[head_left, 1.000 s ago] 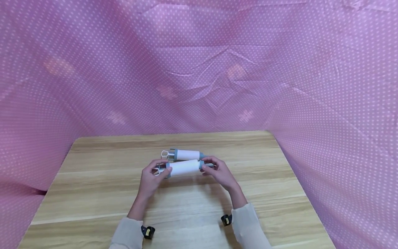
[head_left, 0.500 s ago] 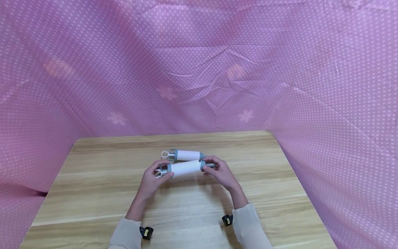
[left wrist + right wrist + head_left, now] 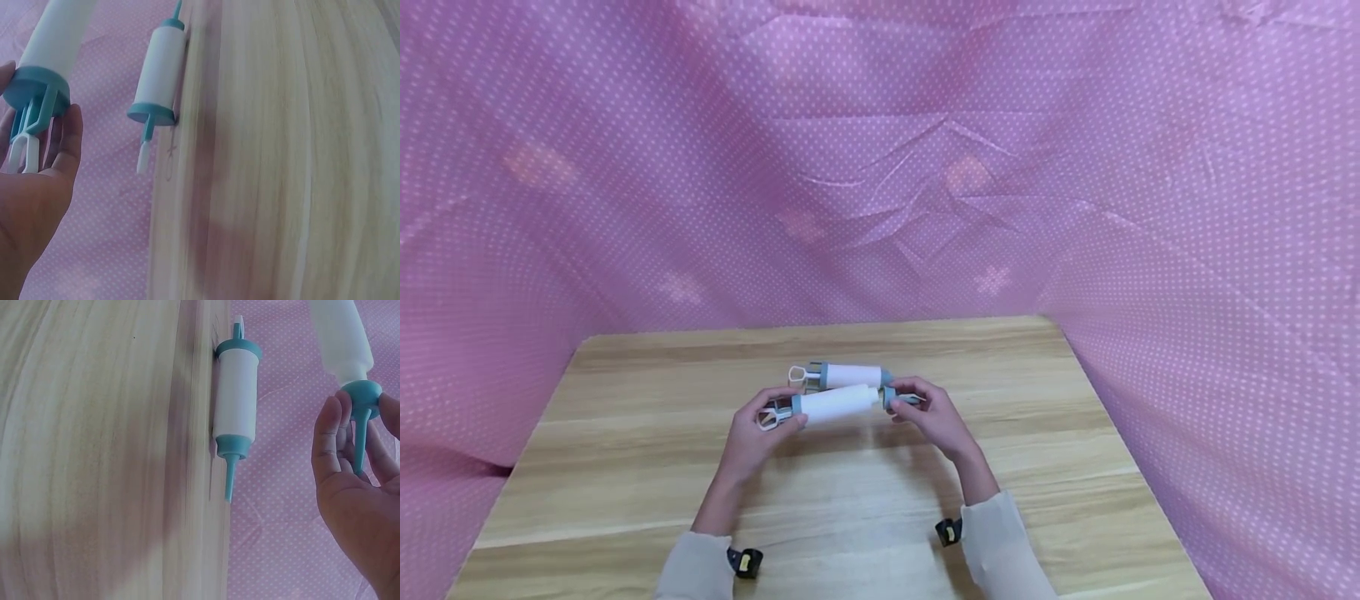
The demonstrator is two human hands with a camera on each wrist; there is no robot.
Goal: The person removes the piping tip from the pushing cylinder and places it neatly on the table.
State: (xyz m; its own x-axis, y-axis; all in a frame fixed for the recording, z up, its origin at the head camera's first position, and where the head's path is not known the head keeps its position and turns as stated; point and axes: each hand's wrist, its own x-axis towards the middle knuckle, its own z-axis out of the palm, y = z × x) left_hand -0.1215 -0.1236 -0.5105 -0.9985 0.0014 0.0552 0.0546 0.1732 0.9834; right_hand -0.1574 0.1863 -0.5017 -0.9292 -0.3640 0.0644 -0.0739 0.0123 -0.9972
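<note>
My left hand [image 3: 754,437] grips a large syringe [image 3: 835,404] with a white barrel, around the teal collar at its handle end. The white handle loop shows by the palm in the left wrist view. Between the fingertips and thumb of my right hand [image 3: 934,423] is a teal nozzle cap [image 3: 362,395] with a long thin tip. In the head view the cap stands just off the barrel's bare white neck [image 3: 873,394], with a narrow gap between. Just behind lies a second, complete syringe [image 3: 853,376] on the table, its nozzle pointing right.
The wood-grain table [image 3: 1060,467] extends around both hands. A pink dotted cloth [image 3: 880,208] hangs behind it and along both sides. Each sleeve cuff has a small black camera [image 3: 746,562] at the wrist.
My left hand has moved left with the barrel, drawing its neck away from the teal nozzle cap. The right hand has stayed nearly in place, holding the cap. The second syringe has not moved.
</note>
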